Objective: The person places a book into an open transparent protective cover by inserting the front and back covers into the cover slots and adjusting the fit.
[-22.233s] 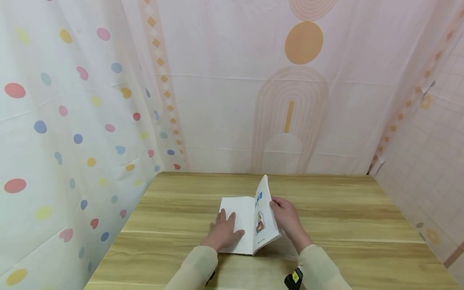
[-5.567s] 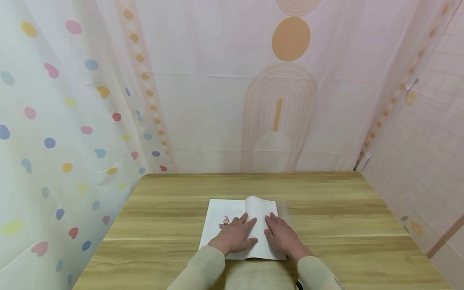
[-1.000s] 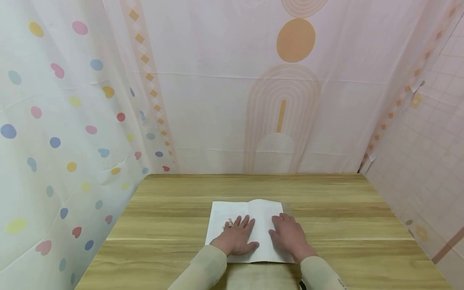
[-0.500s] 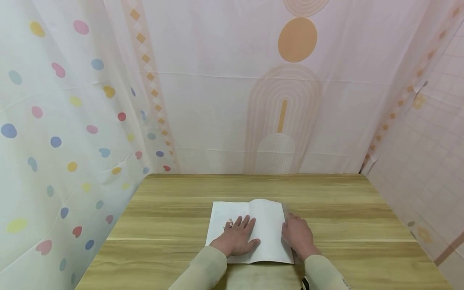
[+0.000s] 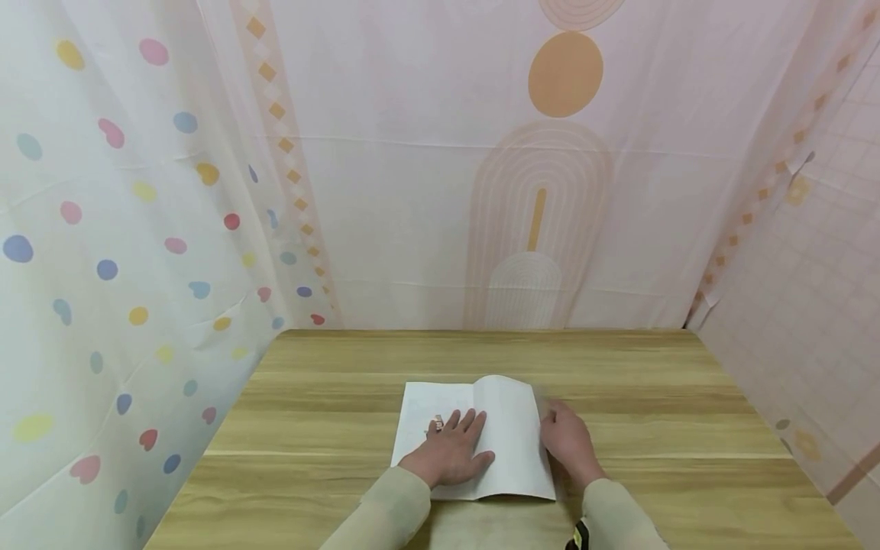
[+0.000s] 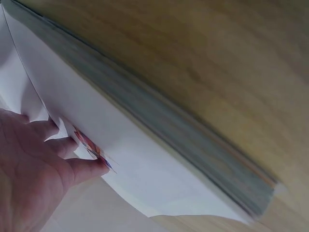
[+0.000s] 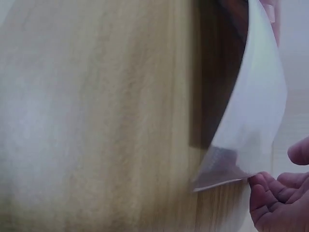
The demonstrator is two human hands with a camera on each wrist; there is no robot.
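My left hand (image 5: 450, 454) is lying flat with its fingers spread, pressing down the left page of the open book (image 5: 474, 435), while my right hand (image 5: 569, 443) is pinching the outer edge of the right-hand page (image 7: 256, 121) and curling it up off the stack. The book is lying open on the wooden counter (image 5: 619, 382) just in front of me, so I judge I am starting a page turn, and the next move calls for keeping just this one sheet and sweeping it leftward.

Head view high, looking forward-down; both wrist views close, low; all share book (image 5: 474, 435).
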